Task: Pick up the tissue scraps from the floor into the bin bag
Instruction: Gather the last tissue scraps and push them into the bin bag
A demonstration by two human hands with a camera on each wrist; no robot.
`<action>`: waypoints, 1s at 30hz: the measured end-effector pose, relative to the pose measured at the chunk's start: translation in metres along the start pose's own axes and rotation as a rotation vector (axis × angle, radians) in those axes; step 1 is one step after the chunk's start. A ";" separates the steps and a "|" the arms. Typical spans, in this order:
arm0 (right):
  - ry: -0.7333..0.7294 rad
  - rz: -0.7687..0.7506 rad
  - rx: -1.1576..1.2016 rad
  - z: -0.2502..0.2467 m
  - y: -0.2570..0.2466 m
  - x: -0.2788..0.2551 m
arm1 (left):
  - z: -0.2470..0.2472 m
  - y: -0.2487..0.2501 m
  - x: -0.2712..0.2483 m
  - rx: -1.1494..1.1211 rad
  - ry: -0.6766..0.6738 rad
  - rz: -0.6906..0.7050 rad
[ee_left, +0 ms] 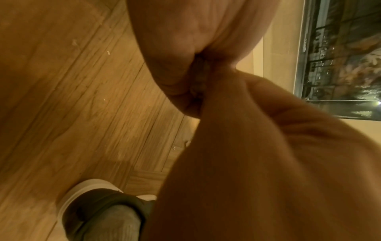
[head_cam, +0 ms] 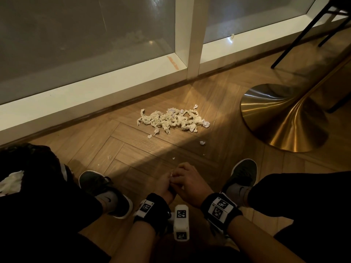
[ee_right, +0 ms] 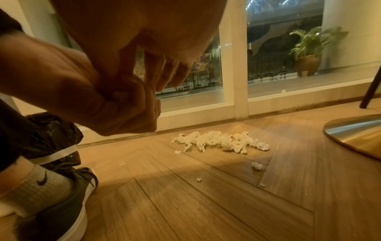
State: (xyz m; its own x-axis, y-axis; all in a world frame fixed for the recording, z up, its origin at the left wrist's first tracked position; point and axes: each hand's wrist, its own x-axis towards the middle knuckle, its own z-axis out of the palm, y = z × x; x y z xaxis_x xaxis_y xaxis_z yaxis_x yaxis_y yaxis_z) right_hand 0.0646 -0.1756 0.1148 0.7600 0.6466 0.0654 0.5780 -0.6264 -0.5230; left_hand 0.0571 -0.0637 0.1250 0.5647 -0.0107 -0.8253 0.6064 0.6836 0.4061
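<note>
A pile of crumpled white tissue scraps (head_cam: 172, 120) (ee_right: 220, 141) lies on the wooden floor near the window. Single scraps (head_cam: 202, 142) (ee_right: 257, 165) lie closer to me. The black bin bag (head_cam: 34, 160) (ee_right: 51, 135) stands open at my left with white tissue (head_cam: 11, 182) inside. Both hands meet low between my shoes. My left hand (head_cam: 165, 185) (ee_right: 123, 110) (ee_left: 185, 57) is cupped, fingers curled round small tissue bits (ee_right: 120, 96). My right hand (head_cam: 182, 177) (ee_right: 164, 78) (ee_left: 268, 146) reaches into that cup and pinches a small white scrap (head_cam: 171, 175) at its fingertips.
A gold pedestal table base (head_cam: 284, 118) stands at the right, with dark chair legs (head_cam: 303, 33) behind it. A white window frame (head_cam: 191, 44) and low sill run along the far side. My shoes (head_cam: 106, 194) (head_cam: 241, 179) flank the hands. Tiny crumbs (head_cam: 173, 158) dot the floor.
</note>
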 end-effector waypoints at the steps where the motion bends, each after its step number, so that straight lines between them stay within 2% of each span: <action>1: -0.017 -0.012 -0.005 -0.001 -0.002 0.000 | -0.001 0.004 0.000 0.005 0.000 -0.011; 4: -0.013 0.035 0.021 -0.006 -0.002 0.002 | -0.005 0.004 0.006 0.009 0.003 -0.013; 8: 0.002 0.252 0.229 -0.004 0.009 0.003 | -0.001 -0.005 0.002 0.106 -0.064 -0.021; 10: -0.041 0.400 0.328 -0.006 0.014 0.003 | 0.003 -0.008 -0.002 0.271 -0.035 -0.020; 12: -0.113 0.497 0.333 -0.010 0.021 0.004 | 0.008 -0.010 -0.004 0.491 0.007 0.004; 14: -0.201 0.479 0.223 -0.016 0.026 0.004 | 0.012 -0.014 -0.007 0.753 0.020 0.019; 16: -0.288 0.416 0.111 -0.020 0.025 0.004 | 0.012 -0.018 -0.006 1.065 0.018 0.097; 19: -0.382 0.382 0.068 -0.019 0.020 0.005 | 0.012 -0.016 -0.002 1.160 0.058 0.105; 21: -0.395 0.376 0.117 -0.018 0.018 0.006 | 0.012 -0.010 -0.002 1.220 0.068 0.136; 23: -0.384 0.353 0.166 -0.019 0.018 0.008 | 0.014 -0.007 -0.002 1.231 0.039 0.162; 26: -0.321 0.328 0.170 -0.021 0.013 0.008 | 0.006 -0.008 0.003 0.974 0.075 0.105; 28: -0.217 0.324 0.152 -0.021 0.009 0.006 | 0.001 -0.005 0.010 0.831 0.112 0.169; 30: -0.172 0.305 0.119 -0.017 0.006 0.004 | -0.001 -0.001 0.010 0.677 0.136 0.171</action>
State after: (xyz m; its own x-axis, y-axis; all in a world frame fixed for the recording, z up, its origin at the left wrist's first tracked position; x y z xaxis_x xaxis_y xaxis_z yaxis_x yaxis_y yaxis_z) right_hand 0.0759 -0.1841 0.1269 0.8249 0.5084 -0.2471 0.2868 -0.7531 -0.5920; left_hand 0.0613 -0.0634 0.1163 0.6349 0.1774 -0.7520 0.7552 0.0631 0.6525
